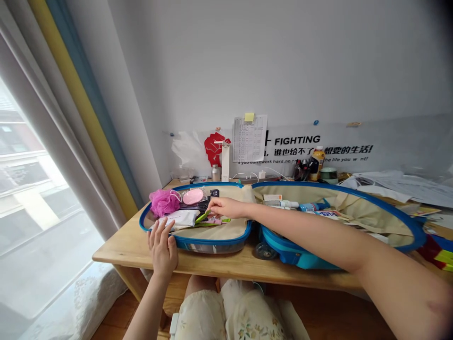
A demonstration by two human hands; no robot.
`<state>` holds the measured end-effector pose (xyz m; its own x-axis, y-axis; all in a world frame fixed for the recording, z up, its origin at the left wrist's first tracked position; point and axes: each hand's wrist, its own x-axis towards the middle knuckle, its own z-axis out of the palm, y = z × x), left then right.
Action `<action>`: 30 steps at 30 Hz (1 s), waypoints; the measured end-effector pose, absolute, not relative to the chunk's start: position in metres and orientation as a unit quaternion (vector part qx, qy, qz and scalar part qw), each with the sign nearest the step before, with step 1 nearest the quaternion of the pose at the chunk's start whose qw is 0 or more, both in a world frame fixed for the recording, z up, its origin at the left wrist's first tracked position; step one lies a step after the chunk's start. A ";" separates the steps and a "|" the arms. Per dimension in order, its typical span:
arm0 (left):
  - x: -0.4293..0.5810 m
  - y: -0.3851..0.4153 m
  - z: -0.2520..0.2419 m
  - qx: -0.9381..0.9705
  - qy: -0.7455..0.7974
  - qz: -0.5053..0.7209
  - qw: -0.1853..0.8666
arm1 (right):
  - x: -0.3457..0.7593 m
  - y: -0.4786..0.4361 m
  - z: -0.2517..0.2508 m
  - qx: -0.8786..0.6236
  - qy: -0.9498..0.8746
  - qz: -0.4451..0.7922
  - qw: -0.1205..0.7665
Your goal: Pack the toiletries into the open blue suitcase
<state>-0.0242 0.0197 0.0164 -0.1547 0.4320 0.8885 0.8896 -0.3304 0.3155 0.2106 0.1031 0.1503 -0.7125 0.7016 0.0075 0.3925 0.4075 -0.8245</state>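
Observation:
A blue-rimmed suitcase lies open on the wooden desk, its left half (231, 230) in front of me. My right hand (222, 208) reaches into that half, fingers closed around a slim bright green item (203, 216) whose kind I cannot make out. With fingers stretched out, my left hand (163, 248) lies over the near left rim, touching or close to a white soft packet (182, 218). Behind the packet sit a pink mesh bath puff (164, 203) and a pink oval item (193, 196) in clear wrap. Small dark items lie beside my right fingers.
The suitcase's right half (375, 208) holds a blue tube (313, 206), a white tube (287, 204) and small boxes. Along the wall stand a white lamp (225, 163), an orange-labelled bottle (317, 163) and a green jar (329, 175). Papers (396, 189) cover the desk's right back.

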 end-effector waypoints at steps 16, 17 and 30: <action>-0.025 0.020 0.017 -0.618 -0.530 -0.536 0.222 | 0.223 0.121 0.148 -0.381 -0.919 0.106 -0.011; -0.025 0.020 0.017 -0.618 -0.530 -0.536 0.222 | 0.218 0.119 0.146 -0.379 -0.920 0.097 -0.017; -0.025 0.020 0.015 -0.617 -0.541 -0.533 0.209 | 0.200 0.111 0.148 -0.344 -0.931 0.116 -0.033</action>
<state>-0.0254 0.0201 0.0152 -0.1523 0.4442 0.8829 0.8895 -0.3278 0.3184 0.2001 0.1111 0.1481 -0.7610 0.6332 -0.1412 0.6484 0.7362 -0.1938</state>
